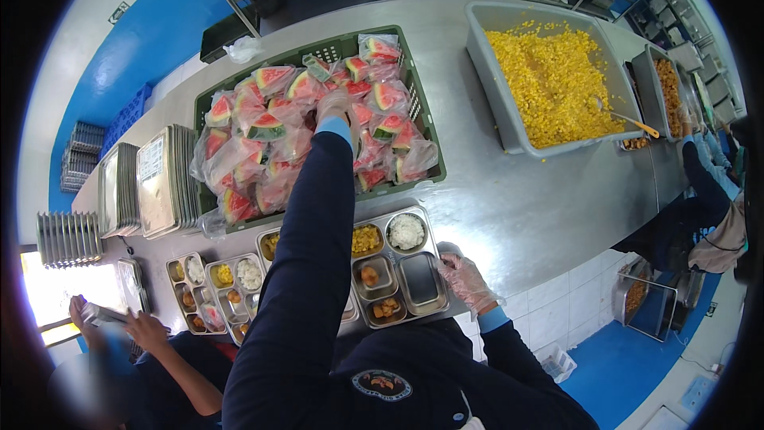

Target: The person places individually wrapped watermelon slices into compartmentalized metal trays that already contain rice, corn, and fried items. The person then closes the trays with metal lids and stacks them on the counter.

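Observation:
My left hand [333, 103], in a clear glove, reaches into the middle of a green plastic crate [414, 72] full of bagged watermelon wedges [274, 78]; its fingers are hidden among the bags. Below the crate lies a metal compartment tray [430, 227]. It holds white rice [406, 232], a yellow food [367, 240] and browned pieces [387, 307], and its lower-right compartment is bare. At this tray's right edge, my gloved right hand [468, 280] grips the rim. My left forearm covers part of the neighbouring tray.
More filled trays [236, 271] line the counter's near left edge, by stacked trays [159, 183]. A grey tub [509, 111] of yellow food with a spoon [637, 123] stands at the far right. One person's hands [135, 326] are at lower left; another person [708, 207] works at right.

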A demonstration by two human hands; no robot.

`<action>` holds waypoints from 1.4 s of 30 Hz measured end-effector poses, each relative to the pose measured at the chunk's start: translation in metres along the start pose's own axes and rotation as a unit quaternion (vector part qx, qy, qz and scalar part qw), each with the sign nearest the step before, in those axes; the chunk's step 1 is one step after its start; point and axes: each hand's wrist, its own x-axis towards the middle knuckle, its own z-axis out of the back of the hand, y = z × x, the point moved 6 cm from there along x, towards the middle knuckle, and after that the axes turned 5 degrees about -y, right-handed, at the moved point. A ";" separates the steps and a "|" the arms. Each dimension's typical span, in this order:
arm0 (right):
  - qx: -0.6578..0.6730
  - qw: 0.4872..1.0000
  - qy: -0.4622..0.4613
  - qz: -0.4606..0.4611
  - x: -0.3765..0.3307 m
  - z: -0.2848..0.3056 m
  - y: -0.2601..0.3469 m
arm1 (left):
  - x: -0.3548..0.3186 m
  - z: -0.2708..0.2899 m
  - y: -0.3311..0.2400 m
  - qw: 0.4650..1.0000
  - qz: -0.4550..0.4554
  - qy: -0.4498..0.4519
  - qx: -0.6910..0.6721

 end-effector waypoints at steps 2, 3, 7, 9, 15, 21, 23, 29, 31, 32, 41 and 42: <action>-0.015 1.000 0.009 -0.009 0.001 0.001 -0.004 | 0.011 -0.017 0.010 0.938 0.102 0.063 -0.324; -0.027 0.999 0.014 -0.043 0.001 0.001 -0.009 | 0.013 -0.021 0.009 0.920 0.104 0.079 -0.369; 0.022 0.999 0.021 -0.029 -0.002 0.000 -0.009 | 0.004 -0.027 -0.001 0.878 0.127 0.140 -0.439; 0.041 0.998 0.031 -0.034 -0.005 -0.001 -0.007 | -0.002 -0.028 -0.005 0.871 0.117 0.175 -0.444; -0.015 0.998 0.051 0.021 -0.014 0.004 0.007 | 0.029 -0.032 -0.005 0.945 0.057 0.176 -0.271; -0.050 0.998 0.035 -0.005 -0.022 0.016 -0.003 | 0.058 -0.032 -0.014 0.993 -0.043 0.077 -0.080; -0.067 0.997 0.029 0.024 -0.025 0.020 -0.001 | 0.034 -0.030 -0.006 0.955 0.026 0.107 -0.276; -0.108 0.993 0.027 0.029 -0.030 0.033 -0.004 | -0.066 0.039 -0.006 0.990 -0.050 -0.098 -0.092; -0.103 0.994 0.020 0.041 -0.032 0.037 -0.003 | -0.081 0.046 -0.007 0.989 -0.043 -0.082 -0.113; -0.095 0.994 0.017 0.042 -0.033 0.039 -0.004 | -0.084 0.047 -0.005 0.989 -0.030 -0.072 -0.123; -0.119 0.990 0.017 0.069 -0.038 0.055 -0.007 | -0.143 0.094 0.001 0.965 -0.110 -0.101 -0.215; -0.111 0.990 0.024 0.088 -0.038 0.055 -0.004 | -0.166 0.104 -0.007 0.944 -0.156 -0.067 -0.284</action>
